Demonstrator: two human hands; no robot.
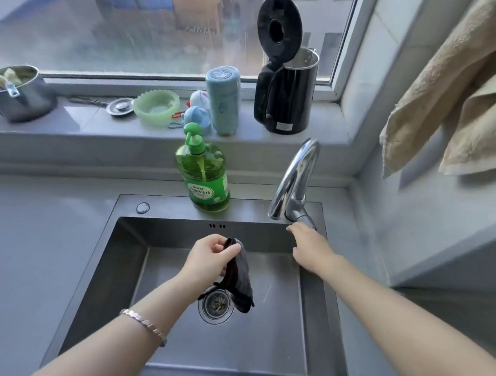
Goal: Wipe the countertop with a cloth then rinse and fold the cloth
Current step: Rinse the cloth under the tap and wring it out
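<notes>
The dark grey cloth hangs limp and crumpled, its top edge pinched between the thumb and fingers of the left hand, its lower end dangling over the drain strainer of the steel sink. The left forearm, wearing a silver bracelet, angles in from below. The right hand has its fingers spread loosely, holding nothing, fingertips seemingly touching the base of the faucet, arm stretched forward.

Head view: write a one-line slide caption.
Left hand dangles a dark cloth over the sink drain while right hand reaches the faucet handle.
</notes>
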